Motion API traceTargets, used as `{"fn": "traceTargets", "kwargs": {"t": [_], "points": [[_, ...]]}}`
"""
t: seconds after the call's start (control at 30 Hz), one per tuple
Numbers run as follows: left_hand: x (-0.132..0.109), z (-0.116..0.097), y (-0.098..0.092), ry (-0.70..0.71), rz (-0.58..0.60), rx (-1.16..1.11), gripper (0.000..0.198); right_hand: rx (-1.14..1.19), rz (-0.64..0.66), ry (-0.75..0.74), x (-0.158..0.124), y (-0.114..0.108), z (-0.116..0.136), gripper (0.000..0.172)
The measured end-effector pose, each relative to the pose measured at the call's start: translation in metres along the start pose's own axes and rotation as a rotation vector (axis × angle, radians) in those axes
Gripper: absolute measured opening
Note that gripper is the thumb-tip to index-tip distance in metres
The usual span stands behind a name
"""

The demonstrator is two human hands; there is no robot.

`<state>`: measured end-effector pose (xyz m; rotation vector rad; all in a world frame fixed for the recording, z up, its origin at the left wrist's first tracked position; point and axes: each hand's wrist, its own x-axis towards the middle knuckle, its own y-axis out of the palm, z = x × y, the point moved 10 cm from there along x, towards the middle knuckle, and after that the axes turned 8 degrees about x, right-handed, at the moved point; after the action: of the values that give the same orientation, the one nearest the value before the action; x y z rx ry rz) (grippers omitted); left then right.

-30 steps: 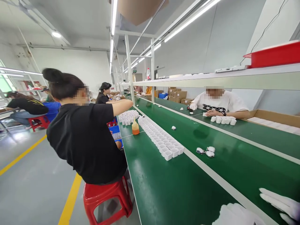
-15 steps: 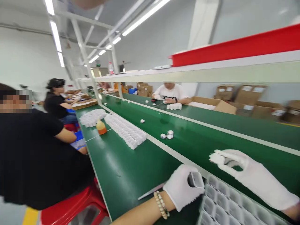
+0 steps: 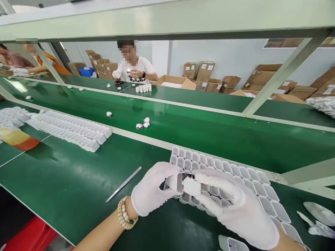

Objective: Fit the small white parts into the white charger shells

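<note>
Both my hands wear white gloves and meet low in the middle of the view. My left hand [image 3: 151, 190] is closed round a small white plastic housing [image 3: 175, 182] with its open end turned right. My right hand [image 3: 235, 209] pinches a small white insert [image 3: 191, 185] with a dark part on top, held at the housing's mouth. Under both hands lies a block of several white housings [image 3: 235, 172] standing side by side on the green bench [image 3: 65, 181].
Metal tweezers [image 3: 123, 183] lie left of my hands. Another block of white housings [image 3: 70, 129] sits farther left, beside a blurred orange bottle [image 3: 18, 139]. Three small white parts [image 3: 143, 124] lie on the green conveyor belt [image 3: 209, 132]. A person in a white shirt [image 3: 134, 68] works opposite; cardboard boxes [image 3: 204, 71] stand behind.
The view swung right and down onto my bench. My right hand brought the white insert left to the housing in my left hand; the hands were apart before and are together now.
</note>
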<state>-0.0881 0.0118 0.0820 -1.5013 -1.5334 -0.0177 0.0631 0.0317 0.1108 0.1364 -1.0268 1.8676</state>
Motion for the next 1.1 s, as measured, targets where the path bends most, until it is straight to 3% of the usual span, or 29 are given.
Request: {"fn": "traceTargets", "kwargs": {"t": [0.33, 0.5, 0.67, 0.87, 1.1], "points": [[0.004, -0.005, -0.002, 0.067, 0.005, 0.057, 0.051, -0.068, 0.043, 0.07, -0.001, 0.004, -0.005, 0.027], [0.004, -0.007, -0.005, 0.041, -0.024, 0.095, 0.05, -0.106, 0.044, 0.209, -0.008, 0.005, -0.018, 0.018], [0.003, -0.01, -0.006, 0.056, -0.03, 0.111, 0.048, -0.104, 0.058, 0.393, -0.018, 0.005, -0.028, 0.025], [0.002, -0.009, -0.005, 0.047, -0.016, 0.106, 0.048, -0.001, 0.035, 0.315, -0.015, 0.005, -0.018, 0.022], [0.003, -0.012, -0.005, 0.071, -0.013, 0.085, 0.05, -0.112, 0.066, 0.322, -0.02, 0.008, -0.028, 0.024]]}}
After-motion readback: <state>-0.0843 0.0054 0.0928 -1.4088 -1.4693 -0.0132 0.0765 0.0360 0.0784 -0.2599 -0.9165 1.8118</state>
